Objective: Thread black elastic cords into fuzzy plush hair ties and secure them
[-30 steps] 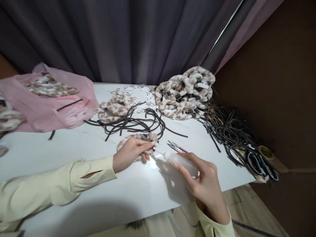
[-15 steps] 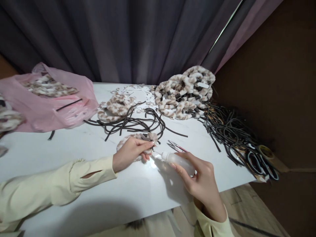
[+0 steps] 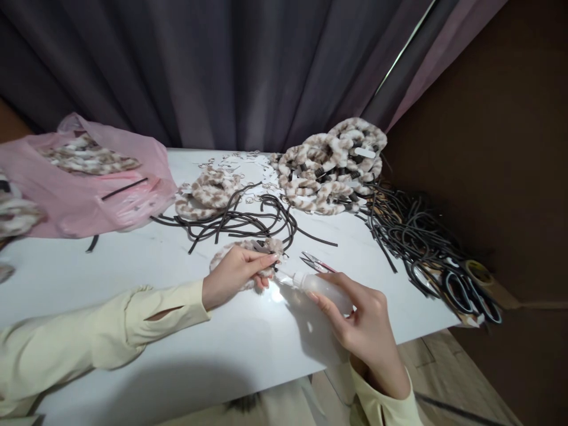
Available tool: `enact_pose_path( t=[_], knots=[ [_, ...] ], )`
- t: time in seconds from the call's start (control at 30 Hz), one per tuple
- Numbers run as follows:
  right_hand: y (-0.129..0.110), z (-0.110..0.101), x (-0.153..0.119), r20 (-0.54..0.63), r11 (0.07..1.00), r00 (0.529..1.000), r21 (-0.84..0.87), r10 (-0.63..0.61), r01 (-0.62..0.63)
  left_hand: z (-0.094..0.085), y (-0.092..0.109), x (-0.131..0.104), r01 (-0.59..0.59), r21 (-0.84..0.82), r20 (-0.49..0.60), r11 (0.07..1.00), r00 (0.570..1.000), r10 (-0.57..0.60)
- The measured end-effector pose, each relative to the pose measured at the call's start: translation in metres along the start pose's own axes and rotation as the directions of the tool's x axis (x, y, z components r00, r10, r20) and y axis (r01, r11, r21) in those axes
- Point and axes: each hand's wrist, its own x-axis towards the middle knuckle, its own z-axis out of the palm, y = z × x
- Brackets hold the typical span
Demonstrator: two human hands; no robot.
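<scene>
White-and-brown plush band [image 3: 217, 258] in the grip of the left hand [image 3: 233, 272], pinched between thumb and fingers over a glossy white table [image 3: 177, 349]. The right hand [image 3: 368, 322] closes around a translucent squeeze bottle [image 3: 326, 291], its thin nozzle angled left toward the pinched end of the band; whether the tip touches cannot be told. The right wrist reaches in across the table's near edge, while a broad stretch of white surface lies between the left hand and that same edge.

Just beyond the bottle rest small snips [image 3: 316, 263], blades pointing left. Loose dark cords [image 3: 239, 223] curl behind the band, close to a smaller plush bundle [image 3: 215, 192]. A pile of plush loops [image 3: 331, 168] stands at the far edge, near a gray curtain [image 3: 199, 71]. Black cords [image 3: 412, 228] crowd the right edge, dark-handled scissors [image 3: 459, 293] and a yellow tape roll [image 3: 478, 273] beside them; white tabletop separates them from the snips. A pink plastic bag [image 3: 153, 160] spreads across the far left.
</scene>
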Motion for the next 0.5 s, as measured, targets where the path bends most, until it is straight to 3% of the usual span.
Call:
enact_pose_path(
  t=[0.5],
  knots=[
    [-0.0005,0.0002,0.0012,0.017,1.0,1.0,0.002,-0.006,0.006,0.0009,0.0033,-0.0006,0.003,0.013,-0.01,1.0,1.0,-0.003]
  ],
)
